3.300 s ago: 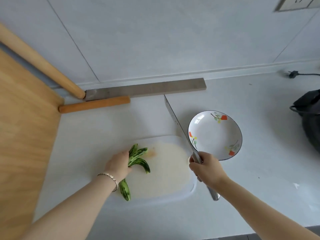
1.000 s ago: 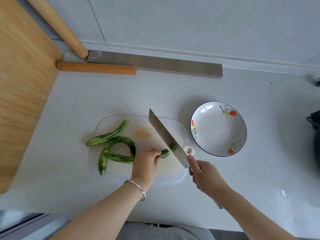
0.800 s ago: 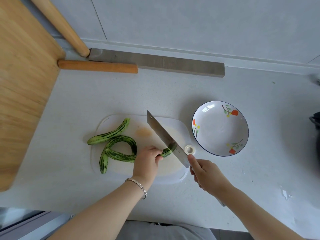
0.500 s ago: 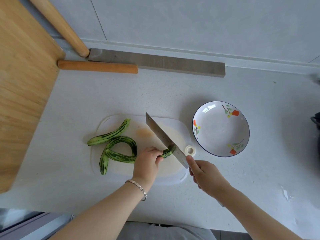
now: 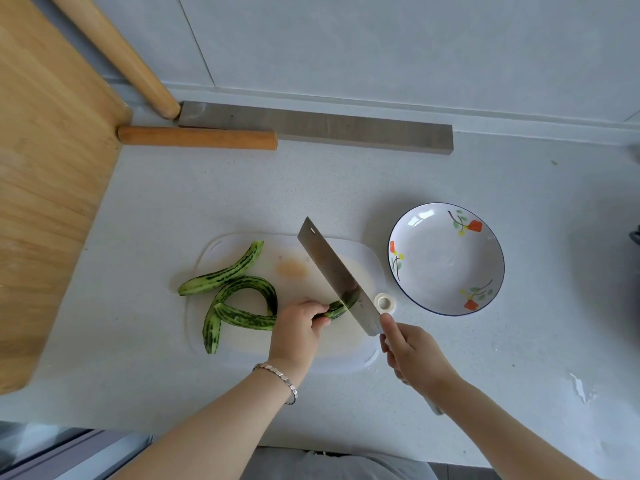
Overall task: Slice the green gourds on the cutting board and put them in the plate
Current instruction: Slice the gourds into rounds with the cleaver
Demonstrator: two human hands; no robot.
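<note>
Three striped green gourds lie on the white cutting board (image 5: 349, 344). My left hand (image 5: 298, 328) grips the nearest gourd (image 5: 247, 319) with curled fingers close to its right end. My right hand (image 5: 414, 355) holds the cleaver (image 5: 334, 271) by its handle, index finger along the blade's back. The blade rests across that gourd's right tip, just beyond my left fingers. One cut slice (image 5: 384, 302) lies at the board's right edge. The flowered white plate (image 5: 446, 259) stands to the right of the board with nothing in it. The other two gourds (image 5: 225, 273) lie at the board's left.
A wooden board (image 5: 45, 188) fills the left side of the counter. Two wooden rolling pins (image 5: 197, 137) and a grey bar (image 5: 318, 126) lie along the back wall. A dark object (image 5: 635, 233) peeks in at the right edge.
Over the last second the cleaver stayed over the gourd's right tip and shifted only slightly. Both hands keep their grips. Before that, my left hand had been gathering the gourds.
</note>
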